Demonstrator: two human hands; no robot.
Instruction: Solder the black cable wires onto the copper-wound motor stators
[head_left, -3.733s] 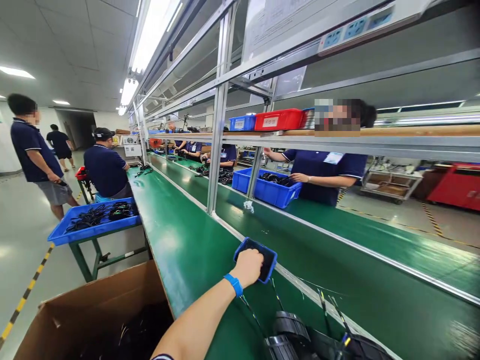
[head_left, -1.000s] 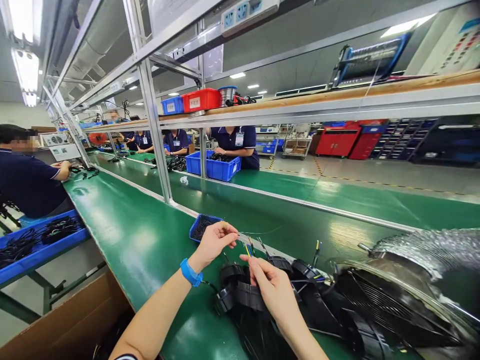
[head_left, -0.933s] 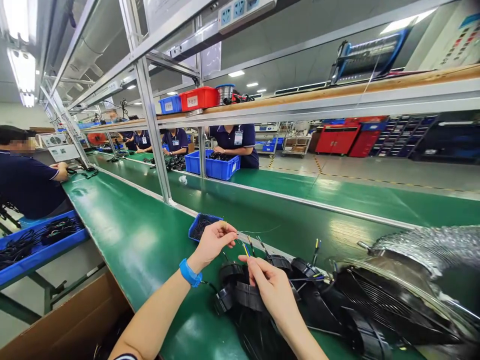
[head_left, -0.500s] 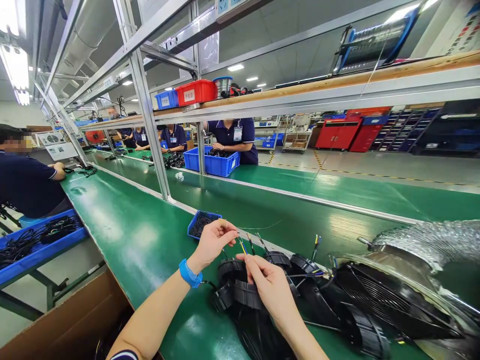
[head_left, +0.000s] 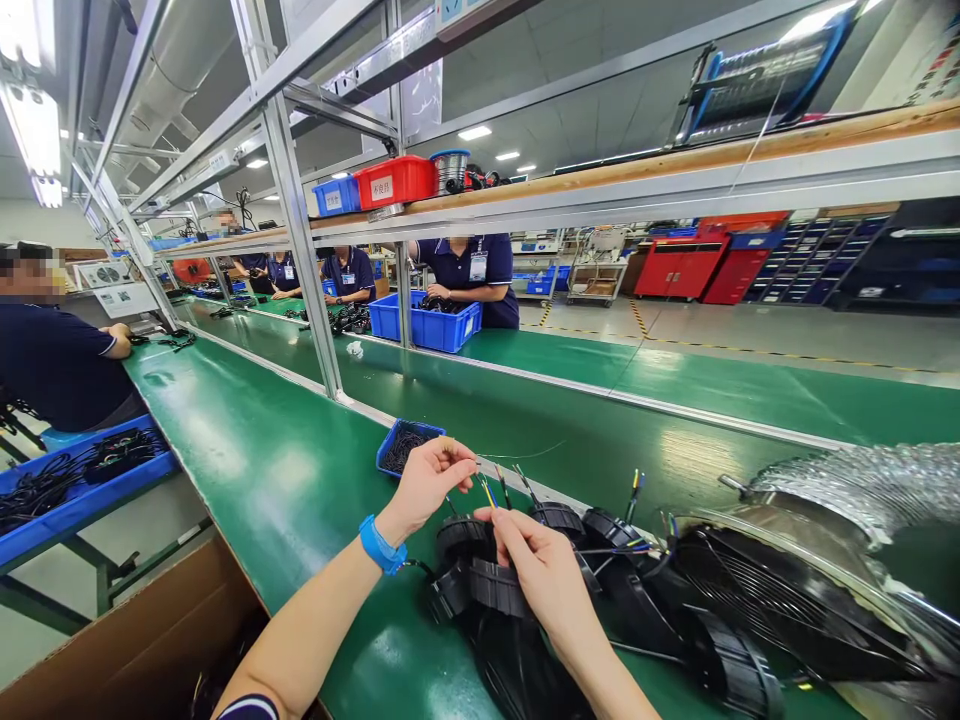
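My left hand [head_left: 429,487], with a blue band [head_left: 382,545] on its wrist, is closed in a pinch on the tip of a thin wire. Just below and to the right, my right hand [head_left: 546,572] pinches a cable whose yellow and blue wires [head_left: 490,493] stick up between the two hands. Beneath them lie black ribbed round housings [head_left: 499,590] with black cables. More stripped cable ends [head_left: 636,490] rise from the pile to the right. Behind my left hand sits a small blue bin [head_left: 381,452] of small dark pieces.
A green bench [head_left: 247,440] runs away to the left past a metal post [head_left: 311,290]. Black fan-like grilles [head_left: 795,590] and a silvery foil duct [head_left: 885,480] fill the right. A cardboard box [head_left: 142,640] stands below the bench edge. Co-workers sit at left and across.
The hands hold nearly the same pose. The view has shifted very slightly, and the wires between my fingers have moved a little.
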